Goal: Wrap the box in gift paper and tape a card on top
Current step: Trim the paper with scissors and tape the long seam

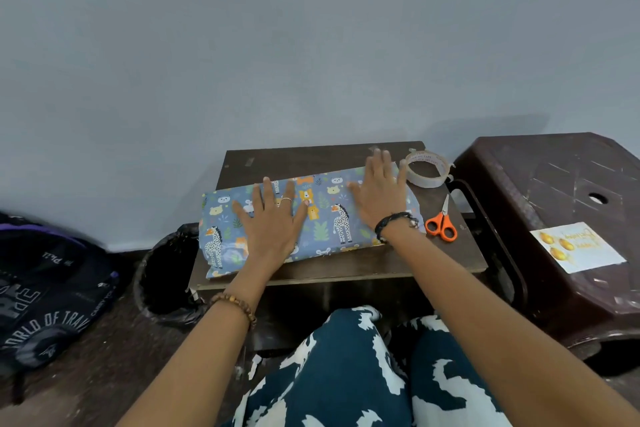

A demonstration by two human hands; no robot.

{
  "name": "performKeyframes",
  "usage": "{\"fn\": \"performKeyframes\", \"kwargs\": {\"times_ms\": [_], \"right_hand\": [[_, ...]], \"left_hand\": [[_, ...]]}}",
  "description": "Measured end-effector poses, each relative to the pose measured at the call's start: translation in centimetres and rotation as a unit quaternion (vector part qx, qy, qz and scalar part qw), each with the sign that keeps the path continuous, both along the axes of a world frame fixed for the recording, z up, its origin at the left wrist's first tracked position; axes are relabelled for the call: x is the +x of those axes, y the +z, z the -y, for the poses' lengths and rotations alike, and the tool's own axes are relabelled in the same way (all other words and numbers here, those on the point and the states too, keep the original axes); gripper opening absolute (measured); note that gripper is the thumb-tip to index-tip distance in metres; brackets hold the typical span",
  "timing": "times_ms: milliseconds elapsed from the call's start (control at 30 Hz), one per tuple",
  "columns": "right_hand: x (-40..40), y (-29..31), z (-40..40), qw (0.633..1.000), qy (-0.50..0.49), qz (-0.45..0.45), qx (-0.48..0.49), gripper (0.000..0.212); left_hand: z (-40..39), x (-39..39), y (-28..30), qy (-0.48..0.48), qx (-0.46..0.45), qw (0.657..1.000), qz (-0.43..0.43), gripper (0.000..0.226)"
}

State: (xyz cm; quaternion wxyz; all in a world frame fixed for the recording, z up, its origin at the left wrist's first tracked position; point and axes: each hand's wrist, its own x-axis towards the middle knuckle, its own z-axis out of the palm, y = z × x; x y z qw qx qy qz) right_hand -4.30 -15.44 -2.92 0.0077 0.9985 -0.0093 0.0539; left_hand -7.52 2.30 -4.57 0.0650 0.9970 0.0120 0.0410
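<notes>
Head view. I have the blue animal-print gift paper (pixel 322 218) lying folded over the box on the small dark wooden worktop (pixel 346 270); the box itself is hidden beneath it. My left hand (pixel 273 222) and right hand (pixel 379 192) both lie flat on the paper, fingers straight and spread, gripping nothing. I judge the step to be smoothing the overlap before sealing. The next move calls for one hand holding the fold while the other reaches the clear tape roll (pixel 426 168) just beside the paper's right end; the orange-handled scissors (pixel 441 222) lie near. The white card with gold balloons (pixel 577 247) waits on the dark brown plastic stool (pixel 554 191).
</notes>
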Motion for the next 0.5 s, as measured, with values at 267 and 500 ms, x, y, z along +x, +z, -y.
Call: {"fn": "performKeyframes", "kwargs": {"times_ms": [267,500], "right_hand": [[-3.4,-2.1,-2.7,0.979,0.171,-0.027,0.11,0.069],[-4.5,-0.2,2.2,0.996,0.043,-0.056,0.053,0.057]], "left_hand": [[-0.3,-0.1,0.2,-0.005,0.02,1.0,-0.015,0.05],[-0.2,0.2,0.6,0.0,-0.006,0.999,-0.044,0.051]]}}
